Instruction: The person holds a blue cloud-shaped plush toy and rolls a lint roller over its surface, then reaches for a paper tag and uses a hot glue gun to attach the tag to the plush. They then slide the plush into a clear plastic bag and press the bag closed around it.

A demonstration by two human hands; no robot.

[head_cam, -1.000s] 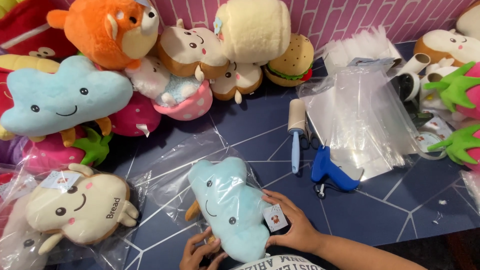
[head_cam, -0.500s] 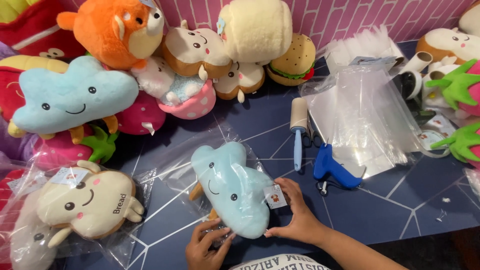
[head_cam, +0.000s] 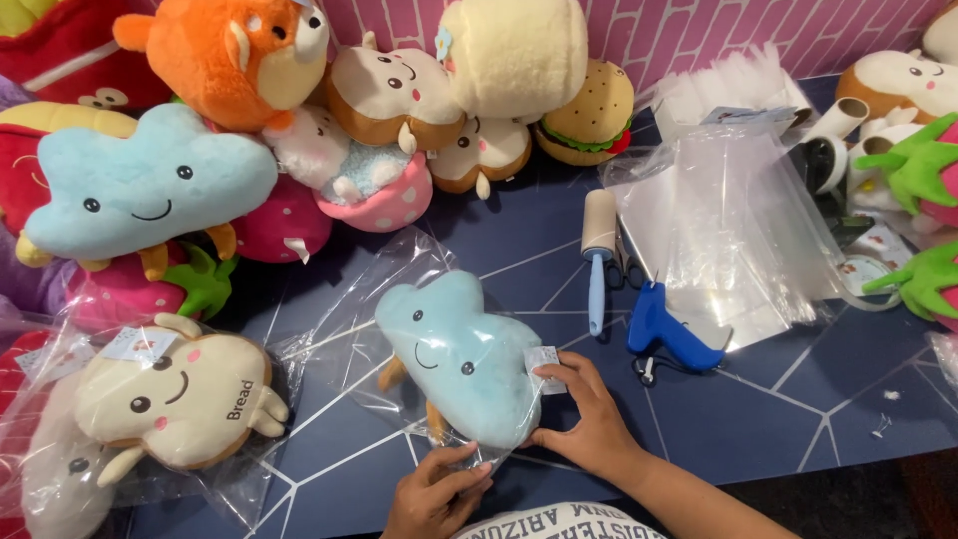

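Sliding the light blue cloud plush point(head_cam: 461, 357) into a clear plastic bag point(head_cam: 349, 299) on the dark blue counter point(head_cam: 798, 399). Keeping the bag mouth wide and the film flat, judged best for avoiding snags on the plush's orange legs. Right hand point(head_cam: 584, 419) gripping the plush's near right edge, fingers closed beside the small white tag point(head_cam: 544, 361). Left hand point(head_cam: 439, 489) pinching the bag's near edge under the plush, fingers closed on film. Plush lying face up, just ahead of both hands, between them. Blue lint roller point(head_cam: 597, 255) and blue tagging gun point(head_cam: 667, 334) resting apart to the right.
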